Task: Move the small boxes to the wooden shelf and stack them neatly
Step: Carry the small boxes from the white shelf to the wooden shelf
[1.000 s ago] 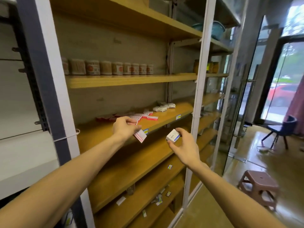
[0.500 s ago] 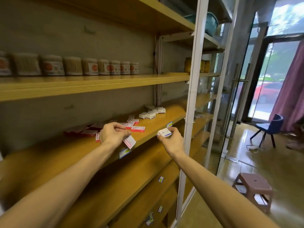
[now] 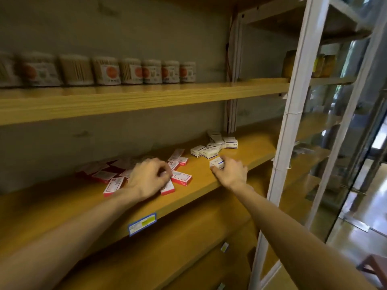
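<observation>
Both my hands are down on the middle wooden shelf [image 3: 201, 191]. My left hand [image 3: 149, 177] grips a flat red-and-white box [image 3: 167, 188], its lower end resting on the board among several scattered red-and-white boxes [image 3: 181, 177]. My right hand [image 3: 230, 170] holds a small white-and-blue box [image 3: 216, 163] on the shelf, just in front of a loose cluster of white-and-blue boxes [image 3: 210, 151] near the back.
A row of toothpick jars [image 3: 106, 70] lines the shelf above. A white metal upright [image 3: 287, 126] stands right of my right hand. Yellow jars [image 3: 290, 63] sit on the neighbouring rack. A blue price tag [image 3: 142, 224] marks the shelf edge; lower shelves and a glossy floor lie below.
Both hands moved forward from in front of the rack onto the middle shelf, carrying their boxes down to the board. My view came closer to the shelf.
</observation>
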`<control>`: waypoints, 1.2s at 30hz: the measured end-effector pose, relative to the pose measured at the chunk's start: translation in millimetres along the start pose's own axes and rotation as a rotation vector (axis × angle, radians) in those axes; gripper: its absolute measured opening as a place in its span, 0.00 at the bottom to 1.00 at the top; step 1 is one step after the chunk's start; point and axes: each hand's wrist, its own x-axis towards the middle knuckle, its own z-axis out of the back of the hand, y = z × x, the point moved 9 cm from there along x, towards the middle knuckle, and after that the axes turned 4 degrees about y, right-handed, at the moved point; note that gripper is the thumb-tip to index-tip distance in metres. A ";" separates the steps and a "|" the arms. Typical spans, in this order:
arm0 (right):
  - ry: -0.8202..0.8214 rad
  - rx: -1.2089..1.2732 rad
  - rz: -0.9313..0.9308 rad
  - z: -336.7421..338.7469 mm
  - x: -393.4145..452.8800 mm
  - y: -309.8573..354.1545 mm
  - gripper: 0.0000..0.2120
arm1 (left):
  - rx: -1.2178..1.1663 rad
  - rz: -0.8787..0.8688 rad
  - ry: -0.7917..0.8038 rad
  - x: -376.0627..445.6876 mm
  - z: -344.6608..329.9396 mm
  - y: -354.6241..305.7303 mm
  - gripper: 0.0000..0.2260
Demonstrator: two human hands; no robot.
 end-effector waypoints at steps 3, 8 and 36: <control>0.015 -0.078 -0.024 0.4 34.3 -13.2 0.28 | 0.110 -0.048 0.010 9.2 -8.0 -2.1 0.10; 0.068 -0.098 -0.008 -10.0 75.3 -30.2 0.31 | 0.220 -0.050 0.050 12.6 -21.4 -3.5 0.21; -0.077 -0.116 0.474 -24.4 -227.3 175.7 0.34 | 0.482 0.069 0.033 -245.1 76.8 38.4 0.36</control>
